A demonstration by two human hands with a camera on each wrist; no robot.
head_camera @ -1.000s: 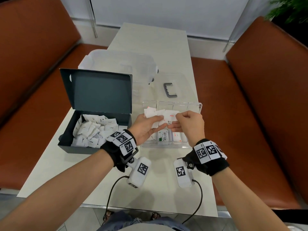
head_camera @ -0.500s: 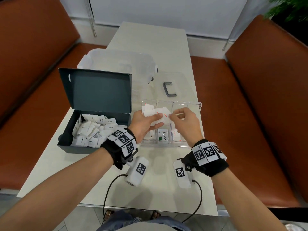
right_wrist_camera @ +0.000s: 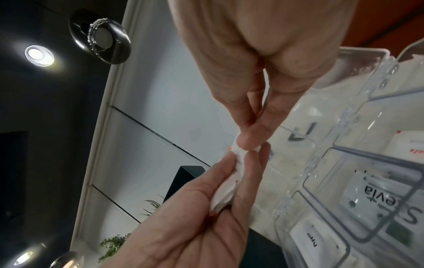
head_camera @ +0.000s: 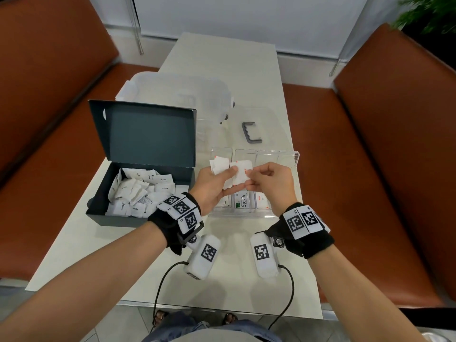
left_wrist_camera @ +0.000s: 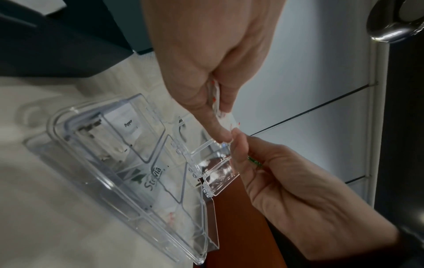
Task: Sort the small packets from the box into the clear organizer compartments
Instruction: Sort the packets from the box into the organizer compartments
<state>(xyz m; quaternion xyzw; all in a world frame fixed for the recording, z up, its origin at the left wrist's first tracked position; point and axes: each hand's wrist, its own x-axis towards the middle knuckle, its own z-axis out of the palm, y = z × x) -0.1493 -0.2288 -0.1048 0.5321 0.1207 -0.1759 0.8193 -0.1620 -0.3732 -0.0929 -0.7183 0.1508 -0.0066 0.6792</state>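
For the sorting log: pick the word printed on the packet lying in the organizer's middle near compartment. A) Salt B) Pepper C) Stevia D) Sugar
C: in the head view the packet in the clear organizer reads Stevia, with a green mark at its near end; the left wrist view shows the same word.

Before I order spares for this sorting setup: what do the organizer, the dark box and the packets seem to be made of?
The organizer looks like clear hard plastic: glossy, see-through walls with moulded hinges. The dark box seems matte cardboard, with folded flaps and a creased lid. The packets in the hands look like thin white paper, printed and slightly crumpled; a lining inside cannot be told.
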